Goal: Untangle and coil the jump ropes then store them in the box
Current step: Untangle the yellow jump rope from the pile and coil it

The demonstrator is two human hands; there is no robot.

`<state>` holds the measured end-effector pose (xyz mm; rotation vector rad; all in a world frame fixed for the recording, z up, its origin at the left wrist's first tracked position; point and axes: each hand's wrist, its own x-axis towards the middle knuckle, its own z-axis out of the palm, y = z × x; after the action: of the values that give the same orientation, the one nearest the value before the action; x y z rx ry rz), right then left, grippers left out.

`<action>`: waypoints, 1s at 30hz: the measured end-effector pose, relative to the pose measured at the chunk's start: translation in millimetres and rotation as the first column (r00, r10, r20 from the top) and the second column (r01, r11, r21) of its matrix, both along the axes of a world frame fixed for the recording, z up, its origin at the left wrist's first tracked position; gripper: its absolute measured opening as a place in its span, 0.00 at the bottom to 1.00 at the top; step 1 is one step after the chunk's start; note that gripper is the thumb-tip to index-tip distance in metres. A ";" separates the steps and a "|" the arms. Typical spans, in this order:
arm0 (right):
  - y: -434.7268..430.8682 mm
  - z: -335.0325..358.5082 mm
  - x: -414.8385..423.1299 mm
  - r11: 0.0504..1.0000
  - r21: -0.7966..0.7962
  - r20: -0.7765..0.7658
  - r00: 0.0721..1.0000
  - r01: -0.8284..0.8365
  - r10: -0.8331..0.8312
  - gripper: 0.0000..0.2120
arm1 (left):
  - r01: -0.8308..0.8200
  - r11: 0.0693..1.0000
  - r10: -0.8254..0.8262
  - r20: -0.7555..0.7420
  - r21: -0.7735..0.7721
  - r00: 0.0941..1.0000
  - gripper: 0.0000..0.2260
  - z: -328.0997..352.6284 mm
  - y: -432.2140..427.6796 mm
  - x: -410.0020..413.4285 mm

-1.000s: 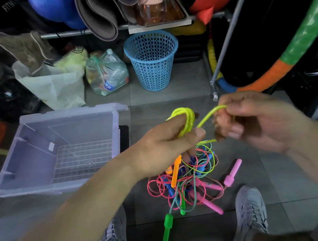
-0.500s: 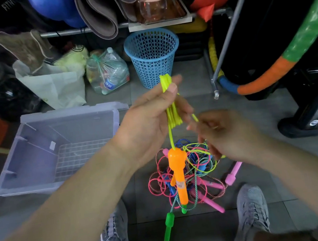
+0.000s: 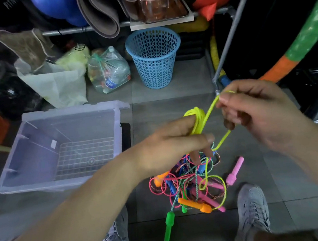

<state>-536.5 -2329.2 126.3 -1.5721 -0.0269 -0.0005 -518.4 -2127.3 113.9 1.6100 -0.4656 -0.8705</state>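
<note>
Coiling glossy yellow rope [image 3: 196,120], clear plastic box [image 3: 76,182]

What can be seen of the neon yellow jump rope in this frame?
The neon yellow rope is a thin, glossy, plastic-looking cord. Several loops are wound round fingers of the left hand, above the floor. One strand runs up to the right hand, which pinches it; the slack drops from there into the tangled pile on the tiles. Its handles cannot be traced.
</note>
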 end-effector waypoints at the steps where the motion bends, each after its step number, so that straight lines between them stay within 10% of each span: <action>1: -0.5 -1.7 1.9 0.999 -0.006 -0.004 0.999 0.054 -0.054 0.07 | 0.009 0.999 -0.009 -0.019 -0.032 1.000 0.23 1.5 0.0 0.2; 12: 17.4 -25.9 0.4 0.910 -0.401 -0.234 0.972 -0.105 0.009 0.16 | -0.262 0.779 -0.029 -0.450 -0.569 0.893 0.29 12.9 7.2 20.8; 16: 26.4 -33.7 -10.0 0.790 -0.521 -0.327 0.931 -0.323 0.165 0.12 | -0.439 0.697 0.117 -0.513 -0.568 0.850 0.26 13.9 8.9 29.7; 20: 29.4 -29.3 -19.3 0.598 -0.696 -0.214 0.910 -0.398 0.355 0.08 | -0.428 0.802 0.303 -0.334 -0.416 0.893 0.20 9.7 5.7 25.9; 24: 20.6 -18.7 -11.8 0.691 -0.577 -0.235 0.899 -0.435 0.369 0.11 | -0.317 0.934 0.301 -0.110 -0.168 0.947 0.22 -3.9 3.8 18.0; 30: 0.1 -8.3 -0.1 0.990 0.021 -0.126 0.982 -0.142 0.144 0.10 | -0.014 0.995 0.003 0.101 0.101 0.995 0.27 -13.5 10.8 8.5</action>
<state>-536.5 -2329.1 117.9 -1.5526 -0.0397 0.2117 -509.8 -2116.6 100.3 1.7539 -0.4912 -0.8205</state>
